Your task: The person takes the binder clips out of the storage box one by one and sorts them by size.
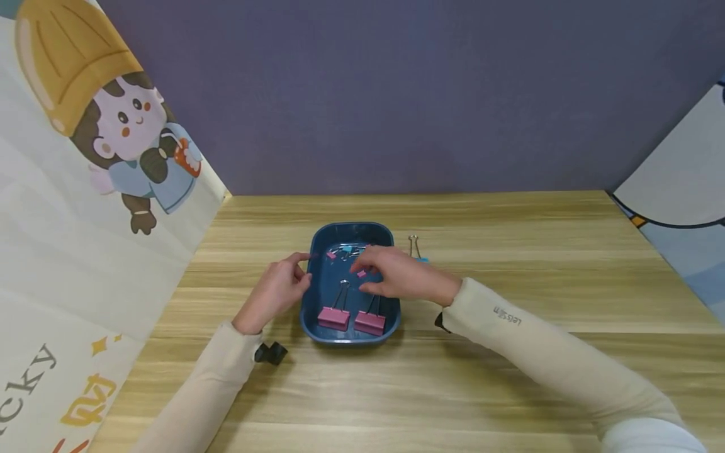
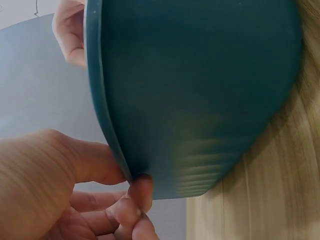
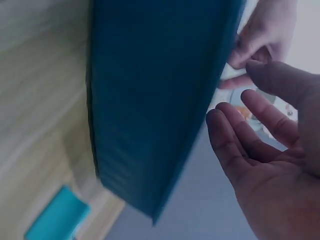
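Note:
A dark blue plastic tray point(image 1: 325, 289) stands on the wooden table. My left hand point(image 1: 277, 286) pinches its left rim between thumb and index finger, seen closely in the left wrist view. Over the tray's right side hovers my right hand point(image 1: 399, 274), its fingers loosely bent and apart, with nothing between them in the right wrist view. Two large pink binder clips point(image 1: 334, 318) lie at the tray's near end. A tiny pink clip point(image 1: 361, 274) shows on the tray floor below the right fingers. Several small pink and light blue clips point(image 1: 347, 249) lie at the far end, partly hidden by that hand.
A blue binder clip point(image 1: 422, 259) with raised wire handles lies on the table point(image 1: 510, 251) right of the tray, partly behind the right wrist. A grey-purple panel point(image 1: 419, 94) rises at the table's back edge. A printed white sheet point(image 1: 68, 251) borders the left.

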Demonstrator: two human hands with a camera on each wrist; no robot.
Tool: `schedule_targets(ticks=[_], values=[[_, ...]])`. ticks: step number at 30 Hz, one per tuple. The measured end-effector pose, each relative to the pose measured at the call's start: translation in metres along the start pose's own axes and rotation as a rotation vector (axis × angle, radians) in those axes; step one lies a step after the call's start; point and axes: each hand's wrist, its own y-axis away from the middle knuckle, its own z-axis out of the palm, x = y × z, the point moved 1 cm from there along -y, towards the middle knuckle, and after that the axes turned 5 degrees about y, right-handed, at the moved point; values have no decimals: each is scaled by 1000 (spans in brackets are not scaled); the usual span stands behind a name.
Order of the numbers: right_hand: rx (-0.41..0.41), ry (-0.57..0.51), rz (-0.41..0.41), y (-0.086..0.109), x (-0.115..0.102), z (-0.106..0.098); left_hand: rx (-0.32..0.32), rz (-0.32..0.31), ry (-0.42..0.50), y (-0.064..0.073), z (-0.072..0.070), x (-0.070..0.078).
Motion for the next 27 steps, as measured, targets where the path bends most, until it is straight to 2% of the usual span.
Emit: schedule_targets(ticks=[7, 14, 21, 27], values=[[-84, -42, -19, -15, -9, 23, 6, 32, 2, 0, -1, 0], [-174, 42, -18, -27, -21, 42, 5, 41, -6, 0, -1, -1], [-239, 30, -10, -33, -27, 52, 27, 69, -12, 0, 0, -2], [-257, -15, 5, -35, -29, 56, 17, 44, -8, 0, 0, -2]])
